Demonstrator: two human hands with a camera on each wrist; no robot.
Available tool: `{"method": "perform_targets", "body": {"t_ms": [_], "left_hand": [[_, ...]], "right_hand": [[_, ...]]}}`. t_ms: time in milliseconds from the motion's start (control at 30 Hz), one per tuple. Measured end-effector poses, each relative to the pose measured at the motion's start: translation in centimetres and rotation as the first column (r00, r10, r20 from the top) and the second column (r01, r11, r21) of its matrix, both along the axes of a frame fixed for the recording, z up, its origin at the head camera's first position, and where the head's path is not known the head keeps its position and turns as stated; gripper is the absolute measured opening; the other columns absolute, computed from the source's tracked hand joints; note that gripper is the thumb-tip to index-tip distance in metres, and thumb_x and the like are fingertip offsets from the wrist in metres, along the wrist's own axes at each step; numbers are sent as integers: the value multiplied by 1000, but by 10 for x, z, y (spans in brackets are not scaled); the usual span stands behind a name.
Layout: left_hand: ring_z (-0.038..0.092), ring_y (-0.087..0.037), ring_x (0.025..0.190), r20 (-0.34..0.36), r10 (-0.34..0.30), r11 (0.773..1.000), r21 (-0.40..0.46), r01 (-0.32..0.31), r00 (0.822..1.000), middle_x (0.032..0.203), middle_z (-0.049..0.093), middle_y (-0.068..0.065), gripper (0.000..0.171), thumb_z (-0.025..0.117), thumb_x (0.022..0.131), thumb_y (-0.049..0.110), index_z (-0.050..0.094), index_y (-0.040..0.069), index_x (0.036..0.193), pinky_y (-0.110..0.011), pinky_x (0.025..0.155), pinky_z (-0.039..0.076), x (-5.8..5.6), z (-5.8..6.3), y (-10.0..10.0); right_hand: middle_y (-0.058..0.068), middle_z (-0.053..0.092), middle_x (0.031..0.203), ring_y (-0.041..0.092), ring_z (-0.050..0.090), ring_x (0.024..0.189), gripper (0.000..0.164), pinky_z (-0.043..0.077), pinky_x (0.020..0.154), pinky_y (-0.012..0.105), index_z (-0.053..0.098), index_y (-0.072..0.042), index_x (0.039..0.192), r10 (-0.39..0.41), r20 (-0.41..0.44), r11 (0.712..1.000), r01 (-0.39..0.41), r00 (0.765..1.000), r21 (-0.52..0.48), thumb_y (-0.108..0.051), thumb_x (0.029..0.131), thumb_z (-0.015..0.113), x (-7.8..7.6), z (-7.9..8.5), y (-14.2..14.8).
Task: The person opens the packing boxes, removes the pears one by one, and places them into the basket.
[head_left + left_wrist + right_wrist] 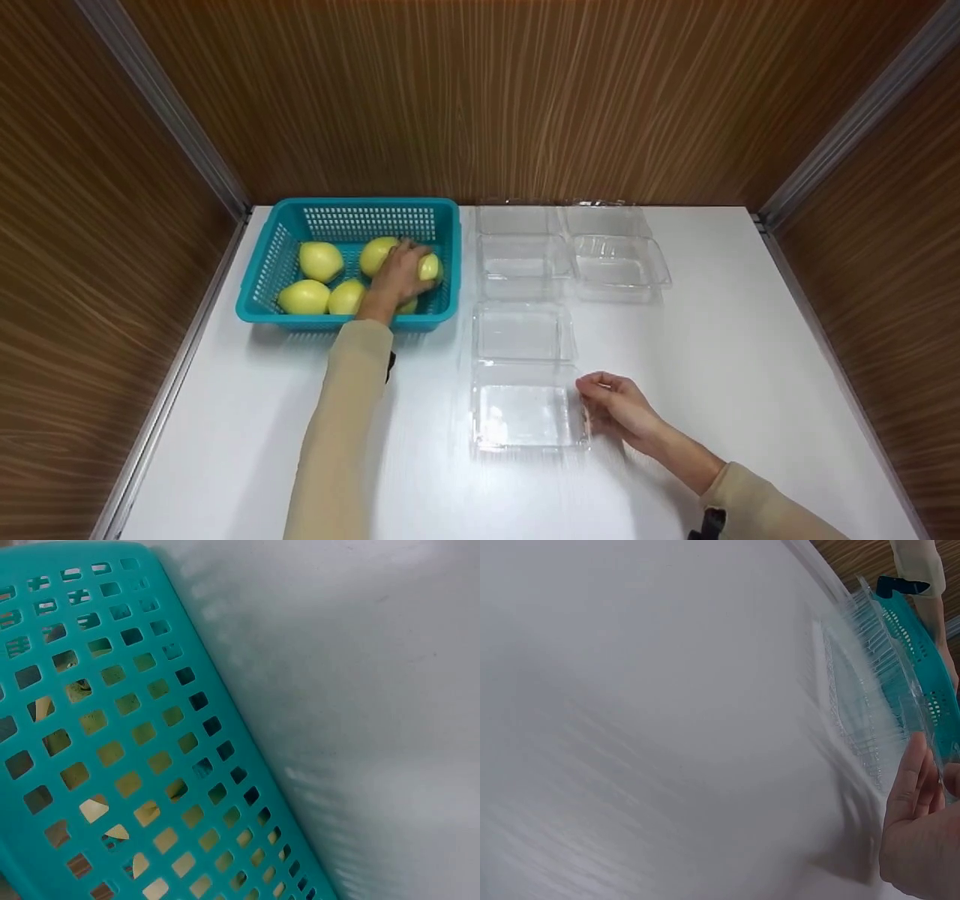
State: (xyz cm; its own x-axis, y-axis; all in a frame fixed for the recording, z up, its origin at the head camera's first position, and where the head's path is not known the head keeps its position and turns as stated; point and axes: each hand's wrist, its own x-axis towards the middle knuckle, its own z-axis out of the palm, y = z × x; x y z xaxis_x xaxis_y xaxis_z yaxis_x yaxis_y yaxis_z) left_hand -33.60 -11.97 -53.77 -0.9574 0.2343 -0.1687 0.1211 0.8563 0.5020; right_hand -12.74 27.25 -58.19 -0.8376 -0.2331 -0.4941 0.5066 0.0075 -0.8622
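Inside the teal basket (255, 289), my left hand (401, 274) grips a yellow fruit (430, 268), its fingers slightly blurred. More of the same smooth yellow fruits (321, 261) lie around it, partly hidden by the hand and wrist. In the left wrist view the basket's perforated wall (161, 757) hides that hand. My right hand (619, 405) pinches the right edge of a clear plastic clamshell box (525, 416), which lies with its lid (517, 334) folded back. The right wrist view shows the fingers (907, 780) against the box's side wall (885, 660).
Two more clear clamshell boxes stand behind, one on the left (521, 259) and another on the right (619, 262), lids raised towards the back. The white table (720, 322) is bounded by a wood-grain back panel (480, 97) and side panels.
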Motion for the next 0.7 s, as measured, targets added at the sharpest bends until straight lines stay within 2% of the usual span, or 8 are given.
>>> {"method": "perform_targets", "body": {"t_ms": [167,333,433,567,700], "left_hand": [[37,-38,153,0,8,1000,22,-8,1000,168,34,-18,66,72,100,35,47,12,157,-60,128,34,2,6,-5],[44,-36,146,-52,-3,1000,30,5,999,161,42,-16,65,72,100,38,50,11,154,-57,125,39,6,11,-9],[44,-37,147,-76,-16,1000,23,18,997,160,43,-17,65,71,100,40,50,11,154,-56,125,40,9,14,-10],[41,-37,151,-72,-26,1000,6,26,997,164,40,-17,66,68,101,43,48,12,156,-58,126,37,14,20,-10],[49,-34,140,-105,-57,998,-2,57,993,155,47,-16,65,66,102,46,50,12,154,-55,121,44,22,25,-8]], "right_hand": [[-8,62,80,5,59,63,28,56,60,20,64,-4,116,-18,3,1000,18,1000,7,-28,103,69,-1,2,1],[-7,61,84,6,60,63,35,60,63,21,62,-1,122,-14,0,1000,14,1000,21,-30,103,68,-3,2,4],[-7,59,86,6,60,62,39,62,65,21,60,2,126,2,-7,1000,-2,1000,28,-30,104,67,-6,2,6],[-7,57,82,7,60,59,44,62,65,23,61,4,130,29,-9,998,-29,1000,49,-31,104,66,-10,3,8],[-8,60,77,7,63,58,43,61,62,23,62,4,132,36,-11,994,-35,999,101,-29,104,65,-16,7,12]]}}
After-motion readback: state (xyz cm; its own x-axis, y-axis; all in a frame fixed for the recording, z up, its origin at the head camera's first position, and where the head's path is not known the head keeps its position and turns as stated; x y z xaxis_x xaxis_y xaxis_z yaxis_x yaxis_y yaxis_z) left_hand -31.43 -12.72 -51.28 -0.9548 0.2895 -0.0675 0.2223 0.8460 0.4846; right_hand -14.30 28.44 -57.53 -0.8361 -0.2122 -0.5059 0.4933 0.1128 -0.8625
